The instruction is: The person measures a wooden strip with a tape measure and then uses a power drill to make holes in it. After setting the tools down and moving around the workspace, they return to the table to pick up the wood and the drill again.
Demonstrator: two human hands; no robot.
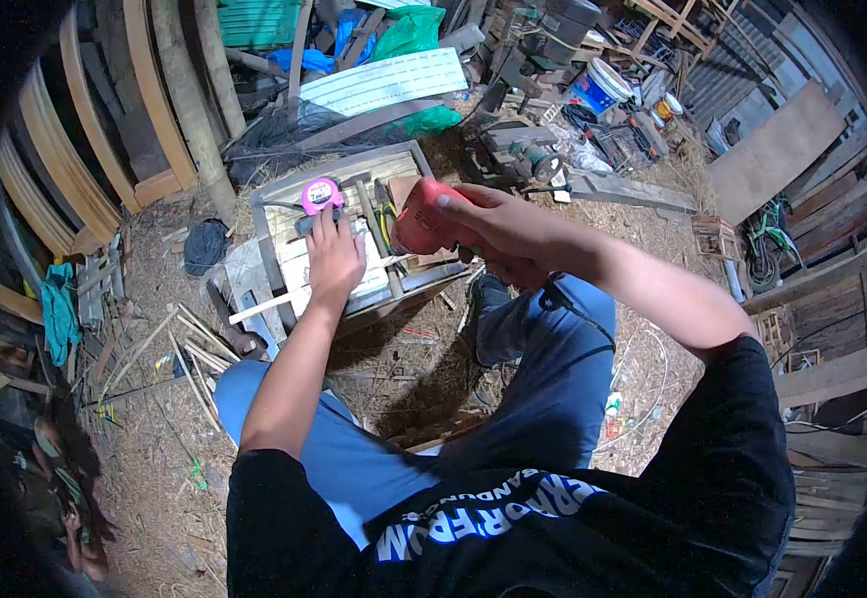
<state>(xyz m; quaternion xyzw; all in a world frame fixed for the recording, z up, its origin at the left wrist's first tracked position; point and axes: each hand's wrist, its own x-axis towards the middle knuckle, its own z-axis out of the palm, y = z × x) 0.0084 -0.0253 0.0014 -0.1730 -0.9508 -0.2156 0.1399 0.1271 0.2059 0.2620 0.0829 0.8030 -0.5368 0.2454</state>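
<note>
My right hand [498,227] is wrapped round a red power tool [422,217] with a dark cord, held over the right side of a low wooden workbench [416,283]. On the left part of the bench top, my left hand [336,257] lies palm down with its fingers apart on pale wood pieces. Just beyond its fingertips sits a pink tape measure [320,193]. Yellow-and-black pliers [386,219] lie between the two hands. A thin pale wood strip [257,308] sticks out past the bench's left front side.
Curved wooden pieces [63,159] lean at the far left. A black bundle [204,247] lies left of the bench. Beyond it are a white slotted panel [384,84] and green plastic [409,35]. A white-and-blue bucket [601,86] and a brown board [777,149] are at the right.
</note>
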